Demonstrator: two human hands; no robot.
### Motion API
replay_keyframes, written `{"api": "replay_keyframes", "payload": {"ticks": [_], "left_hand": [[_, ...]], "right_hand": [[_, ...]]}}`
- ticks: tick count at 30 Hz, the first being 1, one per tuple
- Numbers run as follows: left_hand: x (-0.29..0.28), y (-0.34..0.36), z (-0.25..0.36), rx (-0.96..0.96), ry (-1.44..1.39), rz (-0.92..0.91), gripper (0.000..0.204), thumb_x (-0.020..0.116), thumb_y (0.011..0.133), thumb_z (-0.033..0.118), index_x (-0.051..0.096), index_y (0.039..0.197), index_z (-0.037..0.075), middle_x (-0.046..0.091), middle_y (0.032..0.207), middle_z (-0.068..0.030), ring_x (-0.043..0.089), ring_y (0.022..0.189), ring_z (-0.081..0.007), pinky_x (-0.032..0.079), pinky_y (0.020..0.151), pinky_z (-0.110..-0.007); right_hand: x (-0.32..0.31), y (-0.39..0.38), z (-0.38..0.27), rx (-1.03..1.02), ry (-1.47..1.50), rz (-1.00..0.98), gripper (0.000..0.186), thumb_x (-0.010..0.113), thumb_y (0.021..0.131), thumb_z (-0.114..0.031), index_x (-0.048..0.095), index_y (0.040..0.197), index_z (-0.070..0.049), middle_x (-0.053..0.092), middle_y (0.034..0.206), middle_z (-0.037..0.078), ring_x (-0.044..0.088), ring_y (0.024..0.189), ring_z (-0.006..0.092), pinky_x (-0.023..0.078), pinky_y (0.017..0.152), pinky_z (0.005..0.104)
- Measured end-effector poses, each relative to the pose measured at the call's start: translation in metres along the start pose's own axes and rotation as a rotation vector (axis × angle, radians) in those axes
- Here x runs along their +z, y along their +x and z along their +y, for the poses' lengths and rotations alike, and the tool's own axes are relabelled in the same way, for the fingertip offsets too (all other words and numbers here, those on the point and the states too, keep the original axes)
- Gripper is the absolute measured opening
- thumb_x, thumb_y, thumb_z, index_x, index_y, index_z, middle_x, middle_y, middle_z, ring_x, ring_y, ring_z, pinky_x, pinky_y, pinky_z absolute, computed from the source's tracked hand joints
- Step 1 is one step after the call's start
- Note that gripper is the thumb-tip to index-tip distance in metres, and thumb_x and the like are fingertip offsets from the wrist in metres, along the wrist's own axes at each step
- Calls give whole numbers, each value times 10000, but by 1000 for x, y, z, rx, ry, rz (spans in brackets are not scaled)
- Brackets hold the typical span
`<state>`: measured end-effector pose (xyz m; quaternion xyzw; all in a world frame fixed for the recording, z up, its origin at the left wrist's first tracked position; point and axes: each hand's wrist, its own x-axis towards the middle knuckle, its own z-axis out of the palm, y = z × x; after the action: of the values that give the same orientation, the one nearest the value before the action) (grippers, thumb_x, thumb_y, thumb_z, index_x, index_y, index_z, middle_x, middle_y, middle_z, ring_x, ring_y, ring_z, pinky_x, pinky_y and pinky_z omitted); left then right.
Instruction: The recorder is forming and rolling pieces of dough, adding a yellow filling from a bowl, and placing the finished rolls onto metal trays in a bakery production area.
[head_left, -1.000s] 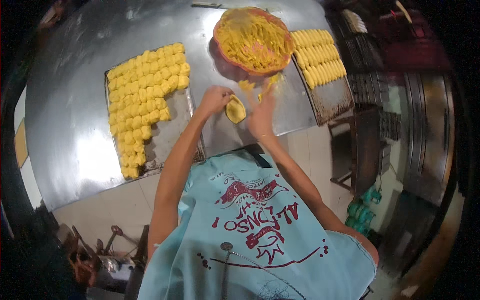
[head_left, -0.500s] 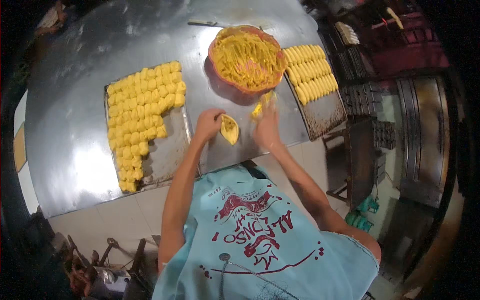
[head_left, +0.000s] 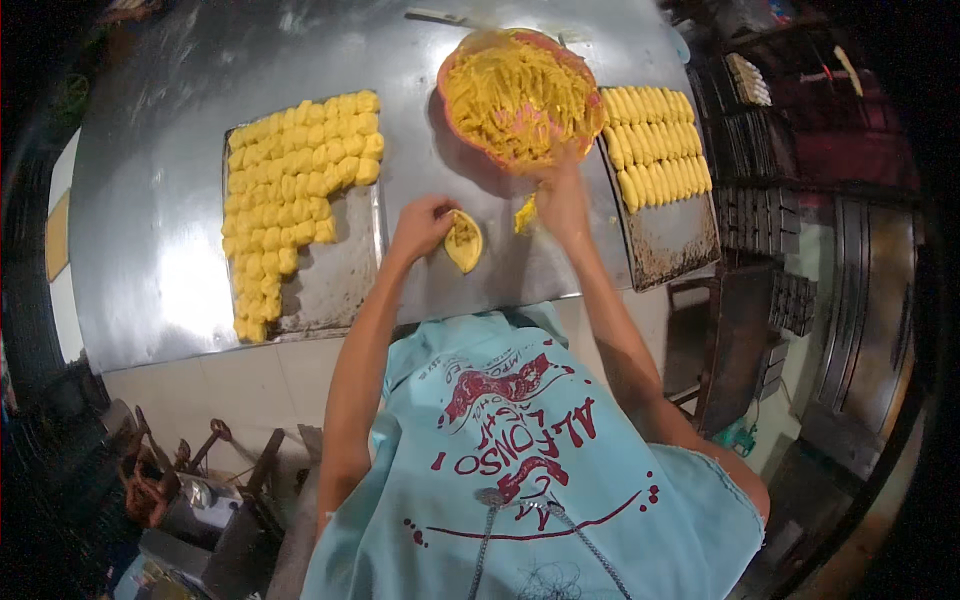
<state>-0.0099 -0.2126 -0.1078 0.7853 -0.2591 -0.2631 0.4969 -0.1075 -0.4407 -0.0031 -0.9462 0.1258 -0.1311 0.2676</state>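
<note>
My left hand (head_left: 425, 228) is closed on the edge of a flattened oval of yellow dough (head_left: 476, 258), which curls up like a small boat around some brownish-yellow filling (head_left: 463, 234). My right hand (head_left: 563, 203) reaches to the near rim of a reddish bowl (head_left: 443, 108); its fingers are smeared by motion, so their grip does not show. In the bowl lies a large mass of mustard-yellow paste (head_left: 515, 90), with scooped furrows. Just left of my right hand, a small bright yellow piece (head_left: 525, 214) rests on the metal table (head_left: 410, 120).
At left, a tray (head_left: 335, 270) carries rows of yellow dough lumps (head_left: 300, 165). Another tray (head_left: 672, 245), right of the bowl, bears rows of finger-shaped dough pieces (head_left: 655, 140). A flat strip (head_left: 437, 16) lies beyond the bowl. Dark racks stand at right.
My right hand has moved forward to the bowl, away from the small yellow piece. My left hand still holds the filled dough. The whole view has shifted slightly.
</note>
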Motion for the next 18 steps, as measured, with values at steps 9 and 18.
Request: {"api": "replay_keyframes", "payload": {"ticks": [9, 18], "left_hand": [[1, -18, -3, 232, 38, 52, 234, 608, 829, 111, 707, 1024, 27, 676, 937, -182, 655, 832, -339, 522, 773, -405], [7, -43, 11, 292, 56, 130, 193, 616, 806, 25, 694, 982, 34, 567, 879, -141, 611, 760, -314, 512, 722, -404]], "right_hand": [[56, -112, -109, 138, -504, -308, 527, 580, 855, -97, 556, 1381, -79, 158, 1625, 236, 107, 1480, 516, 157, 1140, 685], [85, -128, -106, 177, -433, -219, 587, 586, 832, -83, 511, 1414, -69, 177, 1616, 238, 97, 1496, 478, 160, 1152, 662]]}}
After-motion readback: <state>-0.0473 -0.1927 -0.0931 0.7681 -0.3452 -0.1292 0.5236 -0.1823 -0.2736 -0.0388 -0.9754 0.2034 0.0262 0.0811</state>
